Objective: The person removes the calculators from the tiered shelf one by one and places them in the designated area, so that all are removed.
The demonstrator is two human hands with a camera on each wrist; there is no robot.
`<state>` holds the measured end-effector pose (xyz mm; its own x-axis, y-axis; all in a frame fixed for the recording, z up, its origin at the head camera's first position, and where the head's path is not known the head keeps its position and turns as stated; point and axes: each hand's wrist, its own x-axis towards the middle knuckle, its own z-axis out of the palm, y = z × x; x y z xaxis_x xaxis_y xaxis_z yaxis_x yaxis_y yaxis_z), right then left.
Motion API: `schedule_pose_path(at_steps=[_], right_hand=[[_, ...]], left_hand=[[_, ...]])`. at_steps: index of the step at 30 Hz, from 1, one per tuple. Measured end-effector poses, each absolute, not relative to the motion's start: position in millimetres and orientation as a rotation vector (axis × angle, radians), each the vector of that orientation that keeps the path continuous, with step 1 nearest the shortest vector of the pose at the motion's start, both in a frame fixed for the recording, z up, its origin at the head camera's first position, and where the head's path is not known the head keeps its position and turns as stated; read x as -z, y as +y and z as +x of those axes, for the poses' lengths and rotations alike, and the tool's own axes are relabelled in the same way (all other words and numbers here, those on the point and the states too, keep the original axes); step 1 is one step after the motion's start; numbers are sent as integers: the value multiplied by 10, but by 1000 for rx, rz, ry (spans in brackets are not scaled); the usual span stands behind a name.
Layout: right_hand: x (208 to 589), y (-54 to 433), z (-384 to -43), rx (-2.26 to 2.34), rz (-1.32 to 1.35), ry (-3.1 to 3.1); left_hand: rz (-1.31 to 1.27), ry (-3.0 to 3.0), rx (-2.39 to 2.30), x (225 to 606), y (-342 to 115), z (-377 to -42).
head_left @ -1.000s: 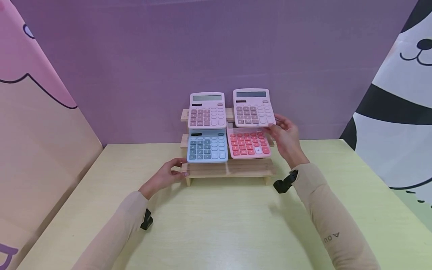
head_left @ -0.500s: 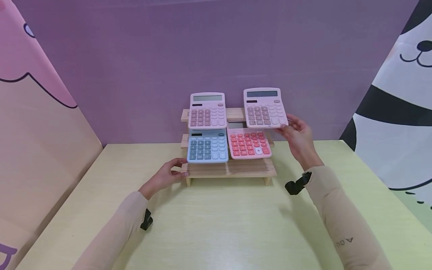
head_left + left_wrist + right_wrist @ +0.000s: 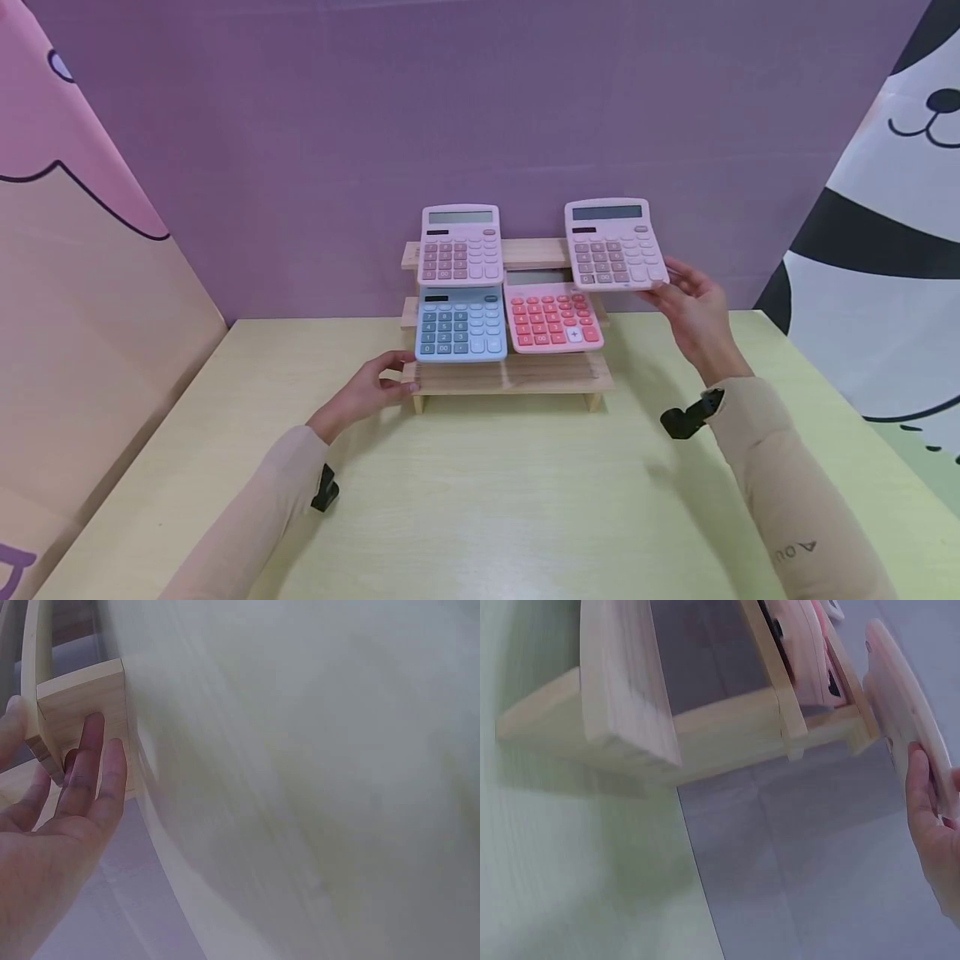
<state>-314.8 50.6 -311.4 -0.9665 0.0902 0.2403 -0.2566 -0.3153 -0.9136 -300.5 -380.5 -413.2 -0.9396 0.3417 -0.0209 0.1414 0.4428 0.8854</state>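
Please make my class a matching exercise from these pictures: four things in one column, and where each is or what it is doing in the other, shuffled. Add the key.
Column 1
1. Blue calculator
2. Calculator with coral keys
3. Left hand
4. Right hand

Column 2
A. Holds a pale pink calculator by its lower right corner
B. On the right half of the wooden stand
C. On the left half of the stand
D. At the left end of the lowest front board

Pairs: 1-C, 2-B, 3-D, 4-A

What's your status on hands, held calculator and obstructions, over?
Right hand holding pale pink calculator, lower right corner. Left hand gripping wooden tiered rack, lower left. Nothing visibly in the way.
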Motion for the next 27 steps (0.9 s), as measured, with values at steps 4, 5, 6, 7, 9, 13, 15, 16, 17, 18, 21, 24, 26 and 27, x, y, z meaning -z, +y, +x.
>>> schedule_pose_path(at_steps=[4, 5, 6, 7, 9, 13, 15, 16, 17, 18, 21, 24, 26, 27], right_hand=[[3122, 578, -3126, -2394, 233, -1664], [3123, 596, -3121, -2401, 236, -1654], [3126, 615, -3116, -2408, 239, -1645], [3126, 633, -3110, -2414, 238, -1638], [3126, 668, -3094, -2415, 235, -1639], [3126, 744, -3064, -2423, 209, -1642], [3127, 780, -3051, -2422, 196, -1646], [3128, 799, -3046, -2422, 188, -1647], [3129, 818, -3042, -2427, 176, -1644], [3132, 836, -3037, -2424, 168, -1648], [3143, 884, -3019, -2424, 142, -1646], [3159, 930, -3003, -2424, 129, -1639], [3172, 962, -2999, -2432, 124, -1628], [3179, 979, -3000, -2436, 123, -1622]], left_hand=[[425, 2498, -1498, 4128, -3804, -3003], [426, 2497, -1498, 4128, -3805, -3002], [426, 2497, -1499, 4127, -3804, -3002], [427, 2497, -1499, 4126, -3804, -3001], [433, 2498, -1499, 4125, -3803, -2998], [434, 2504, -1497, 4118, -3802, -2990], [448, 2507, -1498, 4115, -3802, -2985], [446, 2508, -1499, 4111, -3800, -2983], [449, 2508, -1500, 4110, -3799, -2980], [450, 2510, -1501, 4106, -3797, -2977], [459, 2516, -1497, 4102, -3794, -2971], [453, 2512, -1500, 4104, -3795, -2966], [451, 2510, -1503, 4107, -3795, -2969], [449, 2509, -1503, 4107, -3795, -2970]])
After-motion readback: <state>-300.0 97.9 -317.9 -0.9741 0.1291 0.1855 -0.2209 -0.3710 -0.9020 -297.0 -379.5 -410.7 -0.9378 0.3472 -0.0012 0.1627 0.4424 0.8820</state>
